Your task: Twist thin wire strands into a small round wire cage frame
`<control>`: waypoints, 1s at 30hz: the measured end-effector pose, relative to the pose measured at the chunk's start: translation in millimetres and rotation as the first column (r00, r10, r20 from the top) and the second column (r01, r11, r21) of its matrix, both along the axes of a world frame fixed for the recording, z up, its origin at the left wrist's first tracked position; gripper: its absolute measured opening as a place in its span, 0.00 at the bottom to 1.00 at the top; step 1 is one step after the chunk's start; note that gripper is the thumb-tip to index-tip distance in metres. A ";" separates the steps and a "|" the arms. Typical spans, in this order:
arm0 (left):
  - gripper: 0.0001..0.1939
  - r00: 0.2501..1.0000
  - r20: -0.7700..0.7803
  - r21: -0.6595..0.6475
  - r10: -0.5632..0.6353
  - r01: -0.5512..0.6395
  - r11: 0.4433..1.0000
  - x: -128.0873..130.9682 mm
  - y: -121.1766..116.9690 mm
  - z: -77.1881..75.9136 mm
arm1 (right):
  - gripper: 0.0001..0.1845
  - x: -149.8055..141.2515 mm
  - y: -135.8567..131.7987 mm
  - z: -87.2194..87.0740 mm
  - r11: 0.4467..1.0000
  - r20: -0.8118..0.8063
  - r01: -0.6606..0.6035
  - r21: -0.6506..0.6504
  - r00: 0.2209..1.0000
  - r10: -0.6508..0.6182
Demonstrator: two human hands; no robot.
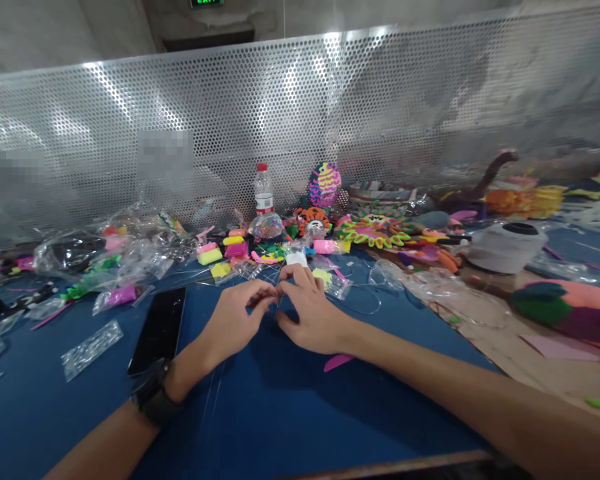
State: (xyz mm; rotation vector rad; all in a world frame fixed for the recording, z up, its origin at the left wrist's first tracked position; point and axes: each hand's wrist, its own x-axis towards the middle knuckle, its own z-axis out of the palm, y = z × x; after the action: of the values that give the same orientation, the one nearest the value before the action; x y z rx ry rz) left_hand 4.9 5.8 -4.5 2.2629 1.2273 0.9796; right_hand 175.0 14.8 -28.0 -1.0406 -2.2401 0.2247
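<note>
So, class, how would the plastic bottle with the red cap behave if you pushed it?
The plastic bottle stands upright, tall and narrow, so a push near the top would probably tip it. Its round body would then likely roll. I can't tell how full it is, so its weight is uncertain.

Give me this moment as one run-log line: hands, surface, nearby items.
left hand: fingertips meeting right's | right hand: anything held too small to tell | surface: blue mat | nearby: black smartphone
</note>
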 end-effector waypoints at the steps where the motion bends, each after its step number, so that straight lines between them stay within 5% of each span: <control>1: 0.06 1.000 0.011 -0.010 -0.008 0.008 1.000 0.5 -0.2 -0.4 | 0.07 -0.8 0.1 -1.4 1.000 0.009 0.005 0.023 1.000 -0.005; 14: 0.06 0.998 0.056 -0.063 -0.033 0.036 0.997 0.6 -3.5 0.4 | 0.04 0.9 6.4 -0.4 0.963 0.088 0.007 0.270 0.996 -0.032; 30: 0.06 0.999 0.048 -0.086 -0.024 0.028 0.996 3.2 -4.8 1.5 | 0.05 5.3 4.2 3.4 0.958 0.153 -0.020 0.285 0.988 -0.025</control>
State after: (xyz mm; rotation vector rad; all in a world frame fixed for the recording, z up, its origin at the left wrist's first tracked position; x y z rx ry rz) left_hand 8.1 1.0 -3.1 2.1720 1.1938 0.9464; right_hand 180.3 19.0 -24.6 -0.9302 -2.3225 -0.1855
